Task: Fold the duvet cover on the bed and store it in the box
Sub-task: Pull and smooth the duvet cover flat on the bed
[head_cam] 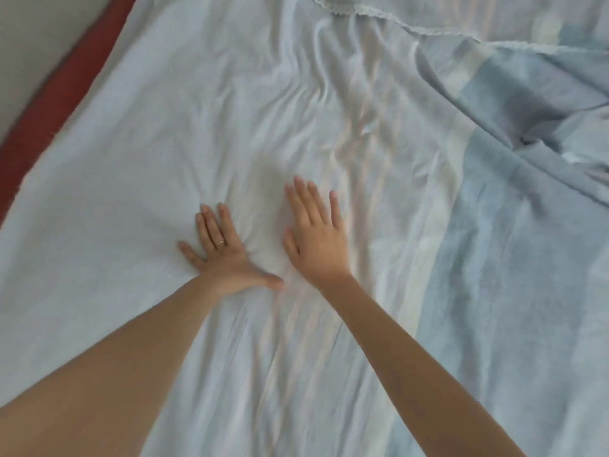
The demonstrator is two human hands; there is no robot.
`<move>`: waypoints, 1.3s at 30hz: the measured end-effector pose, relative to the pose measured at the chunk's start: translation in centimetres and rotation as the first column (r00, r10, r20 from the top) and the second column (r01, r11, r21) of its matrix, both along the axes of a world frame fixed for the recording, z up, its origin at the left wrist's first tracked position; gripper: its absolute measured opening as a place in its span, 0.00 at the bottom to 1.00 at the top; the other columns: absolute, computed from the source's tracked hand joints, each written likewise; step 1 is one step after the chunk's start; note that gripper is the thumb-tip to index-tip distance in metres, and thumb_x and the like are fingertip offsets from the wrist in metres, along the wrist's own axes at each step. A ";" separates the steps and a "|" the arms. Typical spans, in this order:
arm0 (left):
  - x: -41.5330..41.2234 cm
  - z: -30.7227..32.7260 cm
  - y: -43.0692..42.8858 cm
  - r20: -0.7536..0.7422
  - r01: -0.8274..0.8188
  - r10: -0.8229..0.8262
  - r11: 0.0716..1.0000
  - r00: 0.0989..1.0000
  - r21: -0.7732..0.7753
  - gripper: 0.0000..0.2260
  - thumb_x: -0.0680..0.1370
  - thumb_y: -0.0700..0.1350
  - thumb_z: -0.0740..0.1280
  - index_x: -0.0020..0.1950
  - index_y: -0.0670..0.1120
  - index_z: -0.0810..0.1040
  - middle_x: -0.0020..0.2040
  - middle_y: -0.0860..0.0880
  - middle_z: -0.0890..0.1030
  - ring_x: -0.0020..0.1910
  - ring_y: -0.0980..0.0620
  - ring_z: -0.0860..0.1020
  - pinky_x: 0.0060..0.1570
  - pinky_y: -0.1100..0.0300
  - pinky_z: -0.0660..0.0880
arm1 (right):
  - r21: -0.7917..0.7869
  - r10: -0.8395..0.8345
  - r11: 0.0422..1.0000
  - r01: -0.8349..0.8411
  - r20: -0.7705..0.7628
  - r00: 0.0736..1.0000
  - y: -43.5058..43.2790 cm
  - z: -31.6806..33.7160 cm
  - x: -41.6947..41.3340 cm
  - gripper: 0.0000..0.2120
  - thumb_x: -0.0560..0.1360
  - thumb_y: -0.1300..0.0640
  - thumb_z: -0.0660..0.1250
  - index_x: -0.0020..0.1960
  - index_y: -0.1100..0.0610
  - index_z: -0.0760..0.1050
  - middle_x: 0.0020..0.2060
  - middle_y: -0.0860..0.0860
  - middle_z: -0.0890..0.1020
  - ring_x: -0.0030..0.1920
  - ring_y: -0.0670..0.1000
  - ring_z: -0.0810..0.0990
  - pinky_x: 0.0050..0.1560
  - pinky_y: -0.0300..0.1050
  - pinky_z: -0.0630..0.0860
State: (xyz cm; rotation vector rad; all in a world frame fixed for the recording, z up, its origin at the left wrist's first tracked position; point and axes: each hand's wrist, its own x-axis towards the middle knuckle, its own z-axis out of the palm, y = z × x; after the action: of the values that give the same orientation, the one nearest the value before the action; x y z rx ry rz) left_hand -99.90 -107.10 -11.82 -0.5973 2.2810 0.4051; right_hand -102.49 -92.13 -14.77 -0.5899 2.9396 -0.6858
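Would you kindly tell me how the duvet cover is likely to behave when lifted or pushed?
Probably floppy: the duvet cover lies in soft ripples and would sag when lifted. It looks thin, since stripes show through, so likely light. Pushed, it would probably bunch rather than slide, as wrinkles gather ahead of the right hand.

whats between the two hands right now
Nothing but a narrow, creased strip of the pale blue-white fabric duvet cover separates the flat left hand from the flat right hand, seen in the head view.
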 end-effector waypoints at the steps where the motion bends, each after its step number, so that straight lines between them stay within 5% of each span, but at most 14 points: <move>1: 0.1 0.4 0.1 0.001 0.011 -0.011 1.000 1.000 -0.014 0.76 0.47 0.69 0.77 0.66 0.49 0.17 0.70 0.45 0.21 0.69 0.49 0.23 0.66 0.35 0.33 | 0.077 0.022 0.997 -0.020 -0.030 0.999 2.6 -0.3 4.6 0.29 0.74 0.51 0.55 0.75 0.55 0.62 0.74 0.51 0.63 0.74 0.53 0.63 0.74 0.55 0.52; 4: 1.3 1.5 -0.1 -0.087 -0.025 0.021 0.999 0.996 -0.044 0.73 0.49 0.67 0.77 0.73 0.49 0.26 0.74 0.45 0.27 0.73 0.49 0.28 0.67 0.36 0.34 | 0.248 -0.340 0.910 0.332 -0.014 0.940 14.2 -1.9 13.8 0.30 0.75 0.44 0.52 0.76 0.51 0.58 0.75 0.49 0.61 0.74 0.52 0.60 0.74 0.57 0.48; 6: 4.0 1.8 0.7 -0.258 -0.106 0.093 0.994 0.962 -0.037 0.63 0.58 0.61 0.78 0.77 0.48 0.36 0.77 0.46 0.36 0.75 0.51 0.35 0.68 0.36 0.36 | 0.322 -0.725 0.666 0.673 0.066 0.685 21.8 -1.0 19.2 0.31 0.75 0.43 0.50 0.77 0.50 0.56 0.76 0.50 0.60 0.75 0.53 0.56 0.74 0.63 0.47; 10: 15.3 2.1 9.8 -0.589 -0.088 0.077 0.996 0.804 0.010 0.31 0.72 0.38 0.65 0.74 0.44 0.60 0.77 0.44 0.53 0.77 0.48 0.52 0.69 0.35 0.47 | 0.417 -0.880 0.472 0.777 0.174 0.441 24.6 0.5 23.8 0.34 0.73 0.43 0.46 0.78 0.51 0.52 0.77 0.51 0.55 0.77 0.55 0.51 0.70 0.72 0.45; 12: 20.8 2.7 16.7 -0.436 0.044 0.023 0.989 0.899 0.141 0.36 0.71 0.53 0.64 0.76 0.45 0.58 0.78 0.43 0.51 0.77 0.47 0.51 0.68 0.35 0.46 | 0.444 -0.882 0.468 0.764 0.174 0.439 25.6 0.9 24.2 0.35 0.71 0.43 0.45 0.78 0.51 0.51 0.77 0.51 0.53 0.77 0.56 0.50 0.68 0.74 0.42; 14: 23.2 2.6 21.0 -0.118 0.122 -0.100 0.973 0.988 0.196 0.58 0.61 0.70 0.68 0.77 0.48 0.37 0.76 0.41 0.36 0.76 0.46 0.36 0.68 0.33 0.40 | 0.445 -0.872 0.484 0.753 0.180 0.454 26.5 0.8 23.7 0.36 0.71 0.42 0.45 0.78 0.51 0.49 0.78 0.50 0.51 0.77 0.56 0.48 0.67 0.74 0.38; 17: 23.3 1.4 24.5 0.176 0.271 -0.278 0.961 0.944 0.064 0.76 0.48 0.72 0.73 0.64 0.45 0.15 0.67 0.37 0.21 0.68 0.41 0.22 0.64 0.30 0.36 | 0.443 -0.867 0.484 0.755 0.127 0.482 27.5 0.4 23.9 0.35 0.72 0.42 0.45 0.78 0.50 0.48 0.78 0.49 0.50 0.77 0.56 0.46 0.66 0.75 0.36; 25: 23.7 1.8 26.7 0.256 0.344 -0.330 0.939 0.908 -0.012 0.79 0.42 0.72 0.75 0.58 0.45 0.11 0.64 0.37 0.17 0.67 0.42 0.20 0.65 0.31 0.36 | 0.396 -0.846 0.528 0.751 0.163 0.508 29.0 -0.5 25.1 0.33 0.77 0.41 0.46 0.78 0.50 0.43 0.78 0.49 0.45 0.77 0.56 0.42 0.67 0.74 0.36; 29: 23.7 3.1 27.6 0.202 0.353 -0.335 0.934 0.920 -0.059 0.80 0.39 0.70 0.75 0.65 0.46 0.16 0.69 0.39 0.22 0.70 0.44 0.23 0.67 0.31 0.37 | 0.325 -0.458 0.860 0.392 0.157 0.875 33.3 0.6 31.0 0.29 0.79 0.40 0.47 0.78 0.46 0.49 0.77 0.47 0.51 0.77 0.53 0.50 0.67 0.75 0.47; 31: 23.4 3.6 28.1 0.184 0.382 -0.362 0.920 0.914 -0.087 0.80 0.39 0.70 0.75 0.68 0.47 0.19 0.70 0.39 0.24 0.71 0.43 0.25 0.66 0.31 0.37 | 0.365 -0.362 0.886 0.286 0.158 0.919 35.8 1.1 37.9 0.27 0.79 0.41 0.48 0.77 0.43 0.51 0.77 0.46 0.54 0.76 0.51 0.54 0.66 0.76 0.50; 33: 23.8 3.8 27.8 0.182 0.384 -0.365 0.920 0.913 -0.081 0.80 0.39 0.70 0.75 0.69 0.46 0.20 0.71 0.38 0.25 0.71 0.43 0.26 0.66 0.31 0.37 | 0.462 -0.560 0.785 0.413 0.242 0.793 38.7 1.7 45.0 0.28 0.79 0.40 0.47 0.76 0.39 0.43 0.77 0.42 0.45 0.76 0.47 0.44 0.68 0.73 0.40; 37: 26.5 3.9 28.0 0.201 0.357 -0.336 0.931 0.920 -0.079 0.80 0.39 0.70 0.75 0.70 0.47 0.21 0.71 0.38 0.25 0.71 0.43 0.25 0.66 0.31 0.37 | 0.587 -0.962 0.247 0.771 0.245 0.122 43.7 3.4 50.3 0.34 0.77 0.34 0.43 0.77 0.45 0.35 0.77 0.44 0.39 0.76 0.49 0.38 0.68 0.73 0.36; 38: 26.6 3.9 28.1 0.195 0.360 -0.338 0.928 0.921 -0.091 0.80 0.40 0.69 0.76 0.70 0.47 0.22 0.71 0.38 0.25 0.71 0.43 0.26 0.66 0.31 0.37 | 0.539 -0.969 0.175 0.824 0.243 0.047 43.2 3.8 49.1 0.36 0.76 0.34 0.42 0.78 0.50 0.38 0.77 0.48 0.41 0.77 0.51 0.39 0.69 0.73 0.37; 39: 26.5 4.1 28.2 0.187 0.362 -0.339 0.927 0.922 -0.103 0.80 0.40 0.69 0.76 0.70 0.47 0.22 0.71 0.38 0.25 0.71 0.43 0.26 0.66 0.32 0.36 | 0.456 -0.967 0.216 0.863 0.224 0.124 42.2 3.9 47.7 0.37 0.76 0.35 0.42 0.78 0.54 0.41 0.78 0.51 0.43 0.77 0.52 0.41 0.69 0.70 0.35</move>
State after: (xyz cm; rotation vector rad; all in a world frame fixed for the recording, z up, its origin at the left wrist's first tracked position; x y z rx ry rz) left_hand -73.40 -78.93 -7.72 -0.2632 2.2056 0.0221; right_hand -54.76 -49.93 -10.91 1.4580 2.4393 -0.3731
